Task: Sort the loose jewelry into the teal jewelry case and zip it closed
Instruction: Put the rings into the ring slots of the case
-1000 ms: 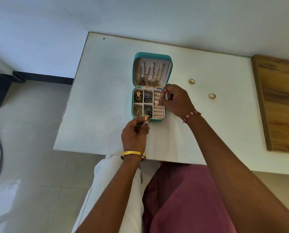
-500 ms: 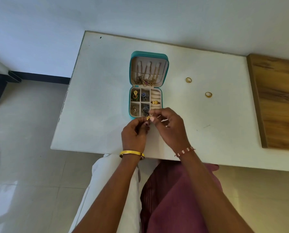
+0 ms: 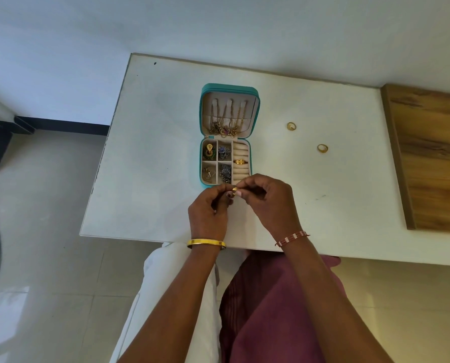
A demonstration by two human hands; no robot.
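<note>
Both hands [image 3: 245, 203] stayed together, two loose rings [image 3: 291, 126] still beside case [image 3: 205, 111].

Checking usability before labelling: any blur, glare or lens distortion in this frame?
Head view: sharp, evenly lit, no glare; wide-angle lens bows the table edges; the small gold piece pinched between left hand and right hand is too tiny to identify.

Both forearms reach forward and converge. The left hand [image 3: 209, 213] and right hand [image 3: 269, 203] meet fingertip to fingertip, fingers curled, apparently pinching one small gold ring [image 3: 235, 191] between them.
</note>
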